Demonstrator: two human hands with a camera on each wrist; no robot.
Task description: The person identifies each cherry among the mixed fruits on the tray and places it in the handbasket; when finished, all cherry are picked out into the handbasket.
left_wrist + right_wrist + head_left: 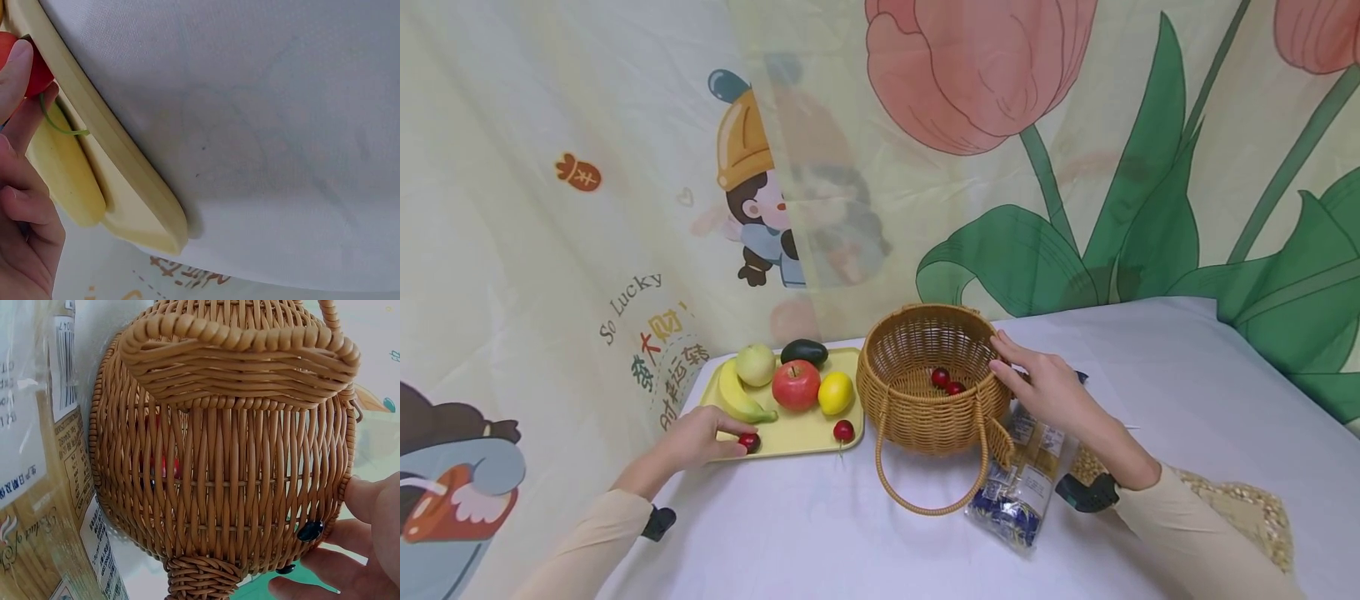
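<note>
On the yellow tray (808, 446), my left hand (703, 437) pinches a dark red cherry (749, 442) between thumb and fingers near the front edge. Its green stem shows in the left wrist view, beside the banana (65, 165). Another cherry (843, 431) with a stem sits at the tray's front right. My right hand (1048, 387) touches the right side of the wicker basket's rim with its fingers fairly straight. Inside the open basket (932, 425) lie two cherries (940, 377); red shows through the weave in the right wrist view.
A red apple (796, 385), lemon (836, 393), pale green round fruit (756, 365) and dark avocado (804, 352) share the tray. The basket's handle (931, 510) hangs forward onto the white table. Clear packages (1026, 492) lie beside the basket, partly under my right arm.
</note>
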